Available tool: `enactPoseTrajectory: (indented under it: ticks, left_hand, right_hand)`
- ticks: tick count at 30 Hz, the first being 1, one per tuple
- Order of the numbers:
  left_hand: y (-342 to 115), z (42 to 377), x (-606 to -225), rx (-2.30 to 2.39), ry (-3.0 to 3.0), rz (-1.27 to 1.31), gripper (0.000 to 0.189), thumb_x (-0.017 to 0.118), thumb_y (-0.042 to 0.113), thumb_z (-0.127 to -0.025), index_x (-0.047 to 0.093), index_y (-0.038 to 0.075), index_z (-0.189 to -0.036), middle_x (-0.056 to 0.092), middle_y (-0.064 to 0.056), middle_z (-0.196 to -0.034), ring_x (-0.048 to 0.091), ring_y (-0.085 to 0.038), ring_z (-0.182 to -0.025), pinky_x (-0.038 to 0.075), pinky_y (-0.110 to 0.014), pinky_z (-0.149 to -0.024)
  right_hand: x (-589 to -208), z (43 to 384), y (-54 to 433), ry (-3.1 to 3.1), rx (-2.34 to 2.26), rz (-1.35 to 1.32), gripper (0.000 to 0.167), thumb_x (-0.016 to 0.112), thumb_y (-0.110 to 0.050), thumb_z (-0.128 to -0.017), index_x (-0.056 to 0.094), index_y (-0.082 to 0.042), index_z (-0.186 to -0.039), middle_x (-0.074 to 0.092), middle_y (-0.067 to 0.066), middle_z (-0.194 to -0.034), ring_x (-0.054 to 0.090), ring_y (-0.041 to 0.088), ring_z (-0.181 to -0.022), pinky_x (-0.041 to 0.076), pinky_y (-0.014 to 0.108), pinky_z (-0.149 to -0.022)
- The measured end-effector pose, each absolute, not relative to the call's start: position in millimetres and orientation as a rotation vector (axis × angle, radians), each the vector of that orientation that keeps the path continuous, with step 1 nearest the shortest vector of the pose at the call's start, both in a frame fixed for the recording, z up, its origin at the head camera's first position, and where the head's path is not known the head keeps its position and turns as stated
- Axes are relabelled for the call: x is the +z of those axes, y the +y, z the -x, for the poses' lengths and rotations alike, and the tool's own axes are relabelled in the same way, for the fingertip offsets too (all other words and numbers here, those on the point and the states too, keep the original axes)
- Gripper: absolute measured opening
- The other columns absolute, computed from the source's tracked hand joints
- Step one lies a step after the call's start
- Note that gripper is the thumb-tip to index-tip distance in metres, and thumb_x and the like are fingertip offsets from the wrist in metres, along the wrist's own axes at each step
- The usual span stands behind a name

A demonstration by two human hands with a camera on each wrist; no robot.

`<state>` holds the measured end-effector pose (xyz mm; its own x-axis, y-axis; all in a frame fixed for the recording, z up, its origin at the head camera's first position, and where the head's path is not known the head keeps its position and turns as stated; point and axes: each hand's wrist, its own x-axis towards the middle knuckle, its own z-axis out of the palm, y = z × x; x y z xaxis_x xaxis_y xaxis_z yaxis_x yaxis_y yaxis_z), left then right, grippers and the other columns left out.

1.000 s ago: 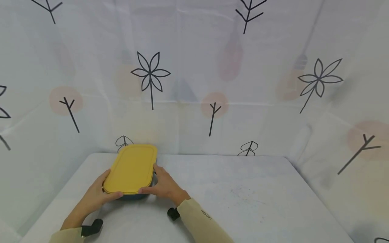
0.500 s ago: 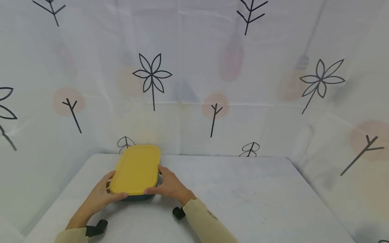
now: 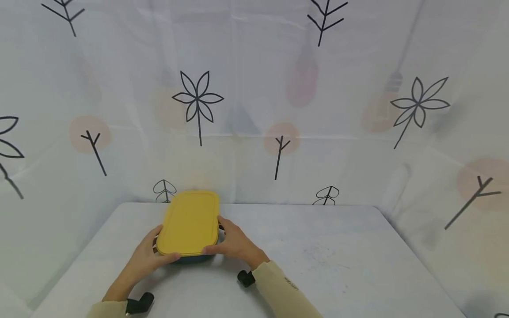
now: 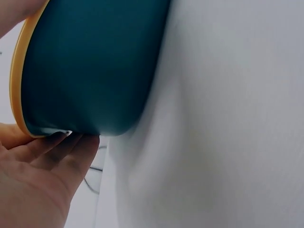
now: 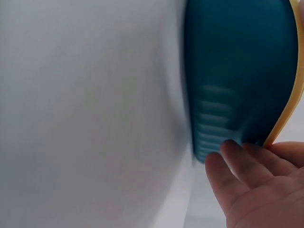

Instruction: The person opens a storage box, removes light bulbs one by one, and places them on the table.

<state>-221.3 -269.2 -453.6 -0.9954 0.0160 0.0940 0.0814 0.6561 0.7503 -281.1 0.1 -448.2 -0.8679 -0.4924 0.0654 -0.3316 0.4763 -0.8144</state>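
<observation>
"What shows at the left?"

"Your left hand (image 3: 145, 258), in the lower left of the frame, spread part-way and gripping the near left corner of the teal container (image 4: 92, 71). Your thumb lies across the near edge; in the left wrist view your fingertips press the side just under the yellow rim."

"And the container itself?"

"Left of centre, low in the head view, with the yellow lid (image 3: 191, 223) on top. Its long axis runs up the frame, away from you, leaning slightly right at the far end. Whether its base touches the white table (image 3: 326, 274), you can't tell from here."

"Then the right?"

"Your right hand (image 3: 237, 243), at lower centre, holds the near right corner the same way, half spread: thumb on the near edge, fingers (image 5: 247, 166) along the ridged side."

"Which hand is nearer?"

"Neither; both are touching. The container lies up and right from your left hand, up and left from your right, most of its length reaching beyond them."
</observation>
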Motion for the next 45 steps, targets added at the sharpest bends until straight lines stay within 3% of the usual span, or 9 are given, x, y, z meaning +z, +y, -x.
enactPoseTrajectory:
  ticks: [18,32,45]
  left_hand:
    - [-228.1,223.6,-457.0,-1.389,-2.707,0.138,0.107,0.083,0.043,-0.071,0.022,0.0,-0.147,0.028,-0.024,-0.149,0.036,-0.043,-0.131,0.035,-0.054,-0.107]
    - [-193.7,231.9,-462.8,-1.36,-2.69,0.141,0.111,0.084,0.048,-0.066,0.026,0.0,-0.146,0.036,-0.022,-0.146,0.045,-0.037,-0.125,0.041,-0.051,-0.104]
    - [-165.1,233.0,-461.6,-1.394,-2.674,0.177,0.112,0.083,0.051,-0.066,0.025,-0.001,-0.147,0.037,-0.019,-0.145,0.045,-0.031,-0.125,0.043,-0.047,-0.102]
  right_hand:
    - [-451.0,282.4,42.3,2.482,-1.424,0.722,0.107,0.08,-0.053,-0.069,0.024,-0.018,-0.152,0.038,-0.003,-0.147,0.046,0.019,-0.126,0.041,0.043,-0.105]
    - [-456.5,284.6,79.2,2.499,-1.432,0.712,0.108,0.08,-0.052,-0.07,0.022,-0.016,-0.153,0.035,-0.001,-0.149,0.046,0.02,-0.127,0.042,0.042,-0.105]
    - [-454.9,280.0,107.0,2.538,-1.41,0.66,0.109,0.081,-0.051,-0.07,0.02,-0.014,-0.153,0.033,0.002,-0.151,0.045,0.023,-0.129,0.041,0.044,-0.106]
